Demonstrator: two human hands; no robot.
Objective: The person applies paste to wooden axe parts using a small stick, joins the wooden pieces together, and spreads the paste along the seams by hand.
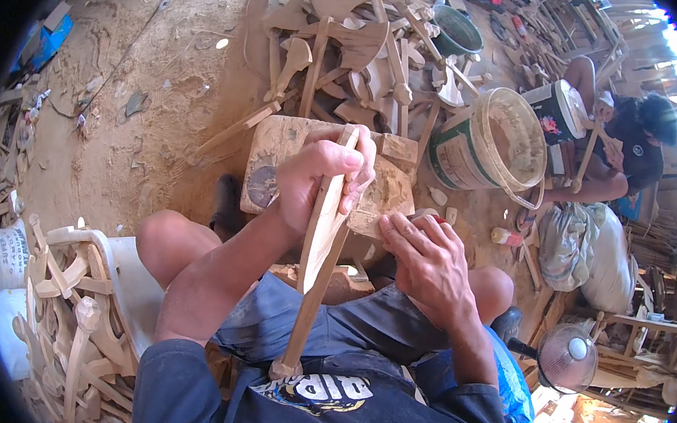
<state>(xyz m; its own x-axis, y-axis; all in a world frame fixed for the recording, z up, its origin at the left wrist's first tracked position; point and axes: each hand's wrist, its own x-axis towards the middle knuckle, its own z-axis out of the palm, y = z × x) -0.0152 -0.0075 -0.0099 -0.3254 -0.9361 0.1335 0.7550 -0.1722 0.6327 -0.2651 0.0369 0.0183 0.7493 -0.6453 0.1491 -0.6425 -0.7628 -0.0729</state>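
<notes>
My left hand is closed around the upper part of a carved wooden piece, pale with a broad, blade-like face. Its long shaft slants down toward my lap, and the knobbed end rests against my shirt. Beside it, my right hand has its fingers bent and pressed together at the edge of a rough wooden block. A bit of red shows by those fingers; what they hold is mostly hidden. Under my left hand the worn wooden work block extends to the left.
A heap of carved wooden parts lies ahead. A large bucket stands ahead-right, near a seated person holding a wooden piece. More carved parts fill a container at left. A small fan is at lower right.
</notes>
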